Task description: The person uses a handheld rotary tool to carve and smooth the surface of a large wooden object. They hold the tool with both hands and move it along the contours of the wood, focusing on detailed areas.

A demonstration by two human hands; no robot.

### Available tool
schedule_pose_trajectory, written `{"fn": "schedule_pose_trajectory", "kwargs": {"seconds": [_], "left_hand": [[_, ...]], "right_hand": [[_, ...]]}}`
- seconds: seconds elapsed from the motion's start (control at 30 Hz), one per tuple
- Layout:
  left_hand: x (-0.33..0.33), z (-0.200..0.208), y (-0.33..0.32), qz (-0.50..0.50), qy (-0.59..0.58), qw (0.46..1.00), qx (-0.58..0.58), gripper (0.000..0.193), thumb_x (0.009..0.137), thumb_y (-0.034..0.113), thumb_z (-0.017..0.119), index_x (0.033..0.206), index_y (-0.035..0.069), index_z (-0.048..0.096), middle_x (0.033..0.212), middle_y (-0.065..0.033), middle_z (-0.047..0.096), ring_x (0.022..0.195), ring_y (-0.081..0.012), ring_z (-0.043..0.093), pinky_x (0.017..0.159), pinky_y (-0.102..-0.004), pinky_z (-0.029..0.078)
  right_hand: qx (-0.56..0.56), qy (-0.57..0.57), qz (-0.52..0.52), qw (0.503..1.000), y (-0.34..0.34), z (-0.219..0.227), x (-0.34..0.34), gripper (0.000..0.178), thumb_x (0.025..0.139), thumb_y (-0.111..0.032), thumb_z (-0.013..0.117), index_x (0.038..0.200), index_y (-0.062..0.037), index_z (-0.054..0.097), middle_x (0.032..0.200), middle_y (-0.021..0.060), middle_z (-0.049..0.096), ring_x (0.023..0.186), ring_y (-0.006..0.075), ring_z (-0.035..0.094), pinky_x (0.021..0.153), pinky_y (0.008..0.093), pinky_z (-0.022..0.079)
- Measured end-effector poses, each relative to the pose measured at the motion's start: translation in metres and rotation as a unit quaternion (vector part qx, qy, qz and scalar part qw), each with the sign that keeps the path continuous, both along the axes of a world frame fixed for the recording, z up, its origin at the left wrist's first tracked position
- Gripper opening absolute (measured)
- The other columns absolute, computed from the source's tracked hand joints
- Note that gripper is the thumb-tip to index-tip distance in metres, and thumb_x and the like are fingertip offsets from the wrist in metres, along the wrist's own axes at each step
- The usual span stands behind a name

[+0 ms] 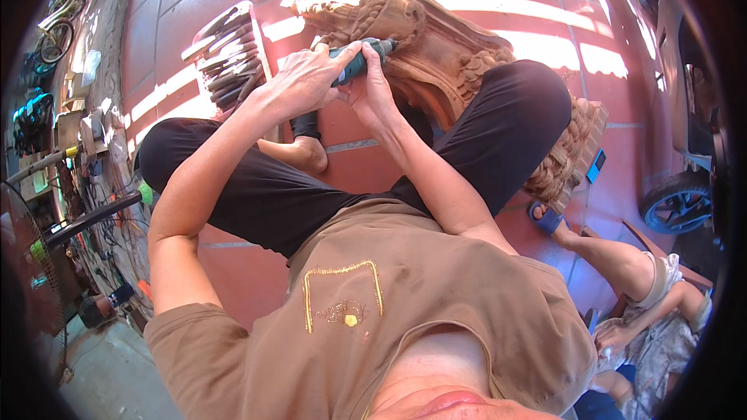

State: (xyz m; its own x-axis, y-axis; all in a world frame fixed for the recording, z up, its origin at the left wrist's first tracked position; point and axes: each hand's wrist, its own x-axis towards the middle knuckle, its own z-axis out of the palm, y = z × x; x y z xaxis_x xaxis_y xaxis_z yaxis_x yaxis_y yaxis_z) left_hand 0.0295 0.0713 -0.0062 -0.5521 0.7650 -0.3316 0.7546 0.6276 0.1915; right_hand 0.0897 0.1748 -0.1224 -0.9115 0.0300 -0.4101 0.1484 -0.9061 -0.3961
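Observation:
Between my knees, my left hand [306, 80] and my right hand [371, 97] are both closed around a small teal-and-dark handheld power tool [354, 68]. Its narrow dark nose points right and slightly away, at the rope-like carving on a large brown carved wooden piece [443, 54]. Whether the tip touches the wood is too small to tell. That piece lies on the floor beyond my hands, its right end partly behind my right knee. Left of my hands sits a light-coloured tray [257, 35] with several long, slim dark-handled tools [226, 70] side by side.
Past my right knee lies another carved wooden piece [572, 152] with a blue phone-like device [597, 166] beside it. Another person's sandaled foot [547, 219] is close by. A wheel [675, 204] stands at far right, a fan [31, 272] at left beside cluttered wood and cables.

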Motion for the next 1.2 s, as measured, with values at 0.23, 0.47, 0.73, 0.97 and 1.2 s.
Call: {"fn": "schedule_pose_trajectory", "kwargs": {"seconds": [0.23, 0.47, 0.73, 0.97, 1.2], "left_hand": [[-0.003, 0.007, 0.004, -0.006, -0.01, 1.0, -0.018, 0.08, 0.073, 0.015, 0.07, 0.143, 0.015, 0.033, 0.103, -0.0251, 0.056, 0.091, -0.0391, 0.06, 0.08, -0.0452, 0.048], [-0.004, 0.007, 0.008, 0.0, -0.009, 1.0, 0.003, 0.079, 0.073, 0.014, 0.07, 0.142, 0.016, 0.033, 0.098, -0.0248, 0.057, 0.091, -0.0407, 0.06, 0.078, -0.0461, 0.048], [-0.009, 0.005, 0.017, -0.012, -0.009, 1.0, 0.019, 0.077, 0.071, 0.013, 0.07, 0.14, 0.011, 0.035, 0.095, -0.0272, 0.058, 0.089, -0.0424, 0.06, 0.076, -0.0473, 0.048], [-0.012, 0.009, 0.022, -0.014, -0.024, 1.0, -0.008, 0.079, 0.071, 0.013, 0.063, 0.144, 0.016, 0.033, 0.095, -0.0262, 0.057, 0.087, -0.0405, 0.059, 0.078, -0.0464, 0.046], [-0.011, 0.016, 0.029, -0.017, -0.04, 0.998, -0.034, 0.078, 0.073, 0.015, 0.065, 0.143, 0.014, 0.033, 0.094, -0.0266, 0.056, 0.085, -0.0406, 0.059, 0.078, -0.0464, 0.046]], "right_hand": [[-0.002, 0.008, 0.007, 1.0, 0.002, 0.01, 0.0, 0.048, 0.088, -0.057, 0.052, 0.111, -0.015, 0.053, 0.096, 0.0004, 0.062, 0.085, 0.013, 0.062, 0.073, 0.0384, 0.054], [0.014, 0.011, -0.005, 1.0, 0.008, 0.015, -0.003, 0.049, 0.088, -0.057, 0.051, 0.112, -0.0139, 0.053, 0.097, 0.0017, 0.062, 0.085, 0.0141, 0.064, 0.074, 0.0364, 0.054], [0.03, 0.011, -0.013, 0.999, 0.014, 0.01, -0.007, 0.052, 0.087, -0.059, 0.051, 0.111, -0.0132, 0.052, 0.096, 0.0022, 0.062, 0.085, 0.0155, 0.065, 0.07, 0.036, 0.055], [0.038, 0.004, -0.014, 0.999, 0.015, 0.007, -0.008, 0.053, 0.086, -0.061, 0.051, 0.111, -0.0146, 0.051, 0.096, 0.0009, 0.061, 0.085, 0.0141, 0.063, 0.067, 0.0352, 0.055], [0.02, 0.016, -0.015, 1.0, 0.017, 0.01, -0.007, 0.051, 0.087, -0.06, 0.051, 0.111, -0.0154, 0.051, 0.097, 0.0007, 0.06, 0.087, 0.0134, 0.063, 0.068, 0.0362, 0.056]]}}
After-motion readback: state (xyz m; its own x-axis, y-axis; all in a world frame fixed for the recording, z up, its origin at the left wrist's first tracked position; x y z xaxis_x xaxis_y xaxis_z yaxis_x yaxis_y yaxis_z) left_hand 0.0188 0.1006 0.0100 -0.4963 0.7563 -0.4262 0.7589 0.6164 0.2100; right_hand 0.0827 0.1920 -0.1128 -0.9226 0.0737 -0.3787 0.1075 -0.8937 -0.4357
